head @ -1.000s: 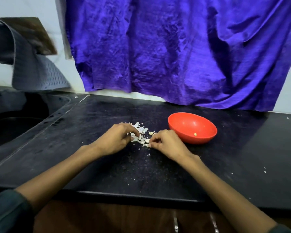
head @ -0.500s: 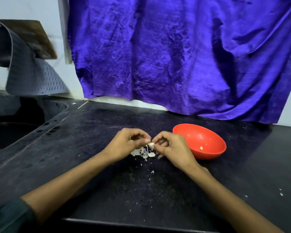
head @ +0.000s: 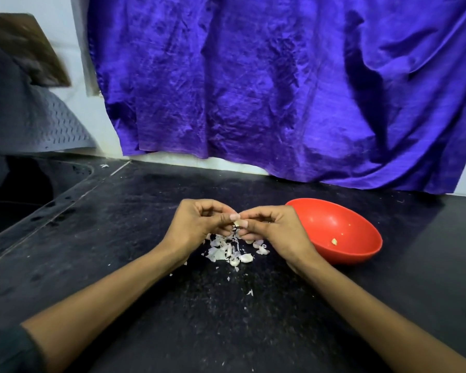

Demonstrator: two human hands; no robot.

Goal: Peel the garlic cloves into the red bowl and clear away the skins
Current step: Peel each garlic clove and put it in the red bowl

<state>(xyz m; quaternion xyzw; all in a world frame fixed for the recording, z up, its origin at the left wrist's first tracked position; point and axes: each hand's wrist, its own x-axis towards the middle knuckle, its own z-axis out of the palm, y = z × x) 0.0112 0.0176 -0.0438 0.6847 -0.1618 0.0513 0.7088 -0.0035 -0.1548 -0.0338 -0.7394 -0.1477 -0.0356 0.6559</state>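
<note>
The small pale garlic clove (head: 236, 224) is pinched between my two hands, lifted clear of the desk, where a second ago both hands were down on the surface picking in the pile. My left hand (head: 199, 224) has its thumb and curled fingers closed round one end of the clove, and my right hand (head: 269, 227) pinches the other end with thumb and forefinger, so each grip is closed on the same clove. Knuckles nearly touch; I judge the skin is being worked loose right now, though the clove is too small for me to see how much skin is left on it.

Directly below the hands lies the scatter of white papery garlic skins (head: 226, 251), with what look like a few whole cloves among them at the near edge, and loose flakes trailing toward me across the black speckled stone desk (head: 145, 305). The shallow red plastic bowl (head: 355, 254) sits just beside my right wrist, holding only a crumb or two, so I reckon the peeling is at an early stage and the clearing of skins not begun. Behind hangs a wrinkled purple cloth (head: 280, 90); a dark sink basin (head: 24, 195) lies well off to the left.
</note>
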